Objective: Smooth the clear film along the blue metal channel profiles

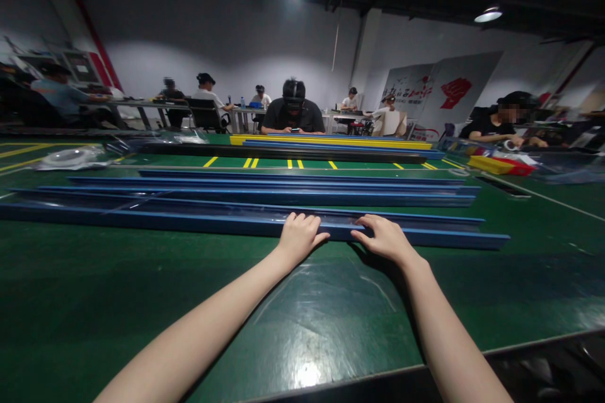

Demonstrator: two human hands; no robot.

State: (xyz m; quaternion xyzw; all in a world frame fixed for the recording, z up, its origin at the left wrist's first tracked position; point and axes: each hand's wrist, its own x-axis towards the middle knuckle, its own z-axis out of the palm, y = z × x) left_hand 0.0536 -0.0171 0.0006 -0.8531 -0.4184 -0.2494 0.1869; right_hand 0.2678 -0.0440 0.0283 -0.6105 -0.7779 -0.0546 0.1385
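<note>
blue rail (246, 225) has l hand (299, 240) & r hand (384, 240) at edge.

Yellow plastic tray (489, 165) + red plastic tray (520, 168) twd green table's (155, 302) far R corner; 1 blk-shirted person (312, 119), mid far edge.

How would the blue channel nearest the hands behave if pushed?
The nearest blue channel will probably feel stiff, as its long walls run straight. Its smooth-looking surface may slide easily across the shiny green table. Lying flat, it seems unlikely to roll.
</note>
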